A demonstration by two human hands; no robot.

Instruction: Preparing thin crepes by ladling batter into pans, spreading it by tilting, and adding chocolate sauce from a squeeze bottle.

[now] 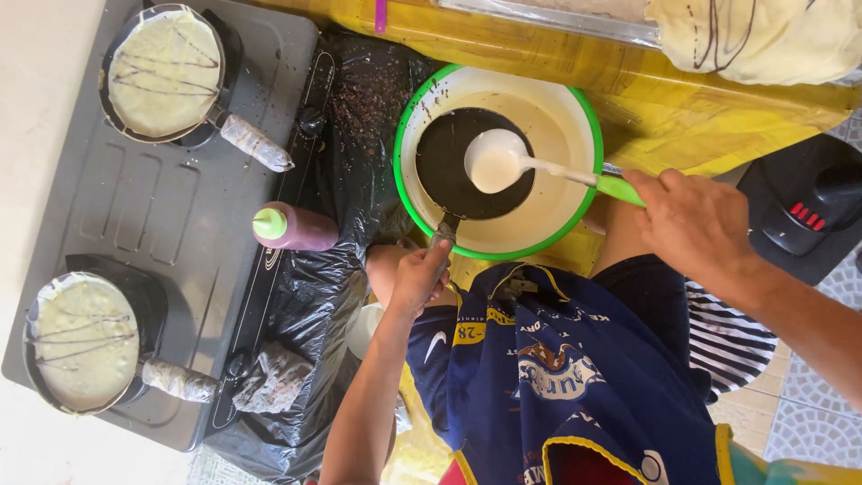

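1. Head view: the left hand [420, 277] closes its grip around the handle of a small black pan [471, 163], held over the green-rimmed bowl [585, 108] of pale batter.
2. The right hand [696, 224] pinches the green handle of a white ladle [496, 162], its cup full of batter above the pan.
3. Left of the bowl, a green-capped squeeze bottle [292, 226] lies on black plastic.
4. Further left, a grey stove [180, 207] carries two pans of crepes [164, 72] [83, 341] streaked with chocolate.
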